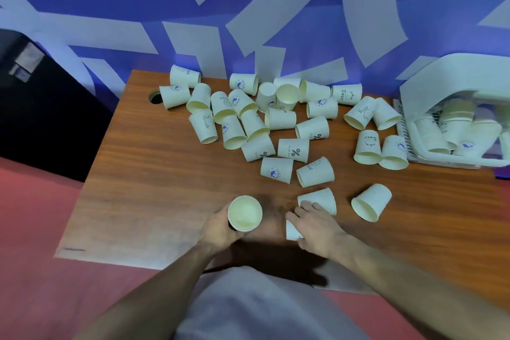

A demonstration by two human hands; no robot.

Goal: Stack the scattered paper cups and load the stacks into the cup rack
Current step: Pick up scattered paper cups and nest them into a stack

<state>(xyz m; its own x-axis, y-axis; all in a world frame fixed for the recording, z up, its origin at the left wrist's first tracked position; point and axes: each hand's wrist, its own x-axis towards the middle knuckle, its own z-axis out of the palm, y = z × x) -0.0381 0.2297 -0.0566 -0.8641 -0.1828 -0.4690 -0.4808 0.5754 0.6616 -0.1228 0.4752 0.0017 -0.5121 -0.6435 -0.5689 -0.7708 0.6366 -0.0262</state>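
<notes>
Your left hand (220, 225) fingers grip an upright cup (245, 213); right hand (314, 226) fingers clasp a lying cup (320, 200). Beyond them, most cups are unstacked; the rack (441, 74) holds some.

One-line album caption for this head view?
Left hand holds an upright cup; right hand grips another amid scattered cups.

The cup rack (452, 107) runs off the right edge

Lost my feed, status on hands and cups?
Left hand holds upright cup. Right hand covers tipped cup. Loose cups remain scattered; rack partly loaded. Nothing obstructing.
</notes>
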